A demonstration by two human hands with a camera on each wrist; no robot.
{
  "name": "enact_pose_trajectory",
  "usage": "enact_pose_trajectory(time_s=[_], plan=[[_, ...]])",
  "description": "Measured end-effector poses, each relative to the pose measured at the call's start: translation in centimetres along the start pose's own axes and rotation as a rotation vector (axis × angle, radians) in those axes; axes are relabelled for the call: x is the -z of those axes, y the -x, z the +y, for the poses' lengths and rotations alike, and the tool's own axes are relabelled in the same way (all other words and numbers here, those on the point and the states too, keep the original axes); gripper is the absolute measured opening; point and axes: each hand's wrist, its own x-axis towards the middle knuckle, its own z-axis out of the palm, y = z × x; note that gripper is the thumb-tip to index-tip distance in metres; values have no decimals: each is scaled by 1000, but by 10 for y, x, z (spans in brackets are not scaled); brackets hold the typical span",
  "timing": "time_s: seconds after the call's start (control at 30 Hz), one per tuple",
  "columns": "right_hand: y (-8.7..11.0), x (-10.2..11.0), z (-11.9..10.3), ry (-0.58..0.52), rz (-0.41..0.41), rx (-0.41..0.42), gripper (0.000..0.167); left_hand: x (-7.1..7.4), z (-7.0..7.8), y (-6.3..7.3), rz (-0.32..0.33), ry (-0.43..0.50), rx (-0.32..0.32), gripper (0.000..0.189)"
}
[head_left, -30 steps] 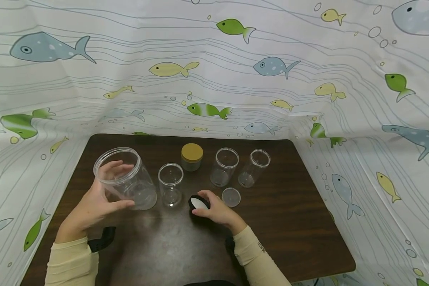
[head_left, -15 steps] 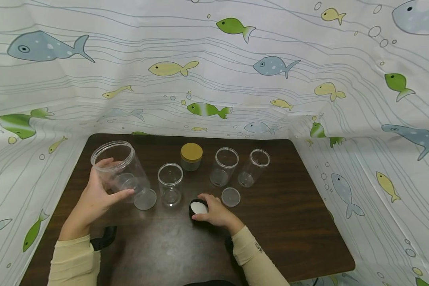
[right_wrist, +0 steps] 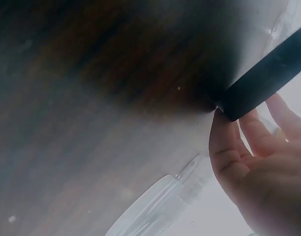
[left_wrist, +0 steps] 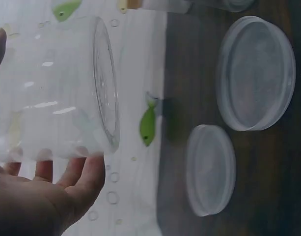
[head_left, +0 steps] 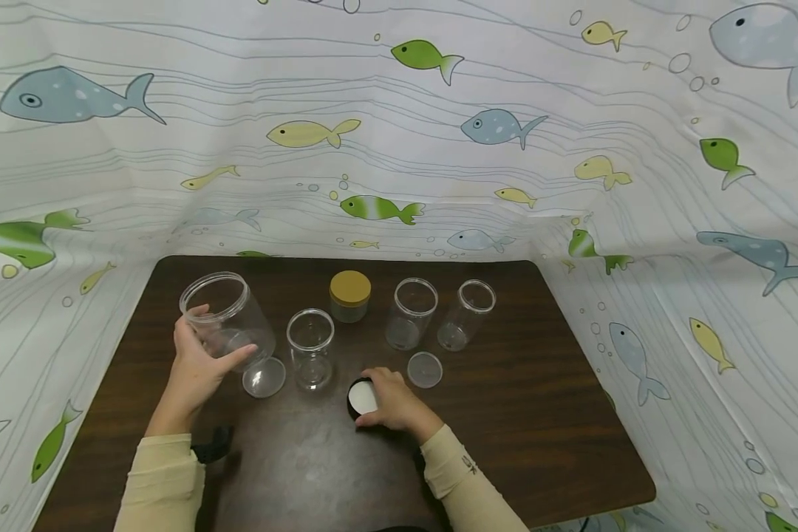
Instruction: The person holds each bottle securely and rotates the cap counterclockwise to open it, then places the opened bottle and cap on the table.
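My left hand point(head_left: 194, 373) grips a large clear jar point(head_left: 242, 321) around its side, fingers behind and thumb in front. The jar leans with its mouth up and to the left, and its base is above the table in the left wrist view. Beneath it lie two clear lids, a larger one point(left_wrist: 257, 73) and a smaller one point(left_wrist: 211, 169). Between the thumb and fingers of my right hand point(head_left: 394, 405) is a black lid point(right_wrist: 268, 73) with a white liner point(head_left: 362, 397), tilted at the tabletop.
A clear jar point(head_left: 311, 362) stands between the hands. Behind are a small jar with a yellow lid point(head_left: 350, 288) and two tall clear jars, one point(head_left: 408, 318) left of the other point(head_left: 465, 318). Another clear lid point(head_left: 425, 369) lies beside my right hand on the brown table point(head_left: 539, 443).
The large jar has lifted off the table, uncovering a clear lid below it. The black lid has turned, showing more of its white liner. The head view has shifted slightly.
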Motion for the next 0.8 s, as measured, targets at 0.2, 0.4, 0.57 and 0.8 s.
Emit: enact_pose_trajectory(time_s=[0.2,0.4,0.57,0.8], plan=[[-1,-4,-3,130,39,2,89,-9,-12,-10,42,-19,-4,107],[1,-10,-4,270,109,13,90,-15,-20,-21,32,-39,-8,108],[2,-14,-3,356,152,22,91,-21,-26,-30,44,-77,-18,106],[2,-17,-1,393,181,33,94,-30,-34,-43,39,-134,15,103]])
